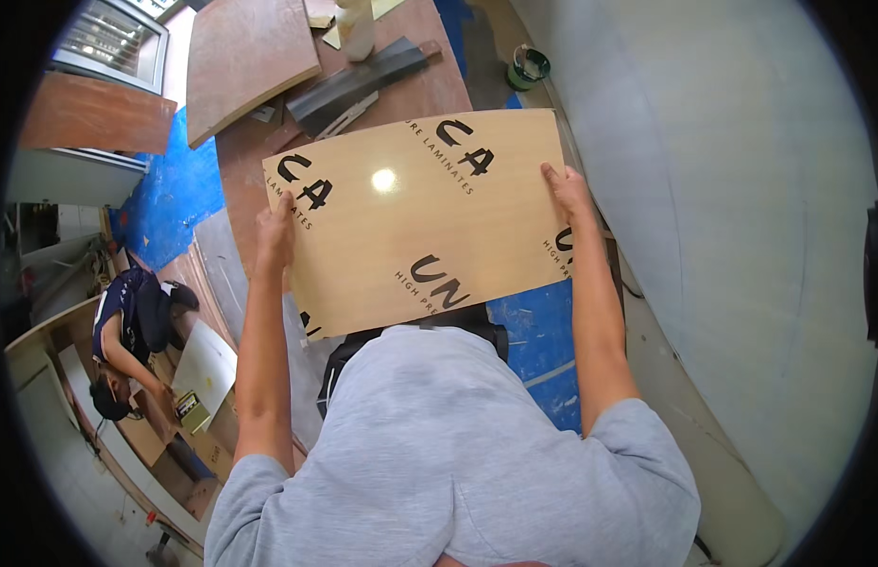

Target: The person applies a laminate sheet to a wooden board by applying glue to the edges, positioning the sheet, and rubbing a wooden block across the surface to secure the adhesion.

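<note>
Blocked across the middle by a wide tan board (382, 227), spanning from left hand (276, 234) to right hand (569, 195). Crowded beyond the board's far edge by a dark grey bar (354, 87), a thick wooden panel (250, 61) and a pale container (355, 30) on the surface (241, 189). Passable along the bare strip of surface outside the left hand. Limited on the right by a pale wall (723, 189) near the right hand. Open between torso (458, 425) and right forearm (602, 321), down to blue floor covering (538, 350)
</note>
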`<action>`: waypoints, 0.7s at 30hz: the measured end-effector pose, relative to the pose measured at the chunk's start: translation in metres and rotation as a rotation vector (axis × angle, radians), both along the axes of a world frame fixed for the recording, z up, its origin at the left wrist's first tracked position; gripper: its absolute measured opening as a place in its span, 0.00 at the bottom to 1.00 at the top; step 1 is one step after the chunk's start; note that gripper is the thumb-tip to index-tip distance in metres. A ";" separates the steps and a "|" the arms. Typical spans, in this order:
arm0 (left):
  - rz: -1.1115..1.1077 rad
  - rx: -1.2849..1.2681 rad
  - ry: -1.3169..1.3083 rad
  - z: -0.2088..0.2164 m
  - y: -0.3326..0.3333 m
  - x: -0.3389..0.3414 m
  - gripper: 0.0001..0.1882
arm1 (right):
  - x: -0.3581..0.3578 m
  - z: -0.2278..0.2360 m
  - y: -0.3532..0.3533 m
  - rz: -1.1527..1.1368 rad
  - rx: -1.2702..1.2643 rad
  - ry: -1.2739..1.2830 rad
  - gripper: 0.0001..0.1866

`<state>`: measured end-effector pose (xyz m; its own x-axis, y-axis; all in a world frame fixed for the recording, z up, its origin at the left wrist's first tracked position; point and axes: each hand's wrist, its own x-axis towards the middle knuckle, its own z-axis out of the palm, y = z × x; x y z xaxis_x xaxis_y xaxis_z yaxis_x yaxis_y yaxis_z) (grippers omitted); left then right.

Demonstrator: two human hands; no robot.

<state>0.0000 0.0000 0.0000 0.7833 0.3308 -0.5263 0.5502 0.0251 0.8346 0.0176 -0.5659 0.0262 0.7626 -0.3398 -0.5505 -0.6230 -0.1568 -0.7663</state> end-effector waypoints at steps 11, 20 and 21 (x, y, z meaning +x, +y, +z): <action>0.056 0.232 0.067 0.021 -0.018 0.000 0.27 | 0.041 -0.046 -0.013 0.109 -0.039 0.067 0.28; 0.055 0.449 0.069 0.030 -0.026 -0.008 0.30 | 0.049 -0.079 -0.019 0.118 0.057 0.004 0.29; 0.048 0.629 0.029 0.020 -0.024 -0.004 0.31 | 0.048 -0.088 -0.025 0.122 0.023 -0.012 0.29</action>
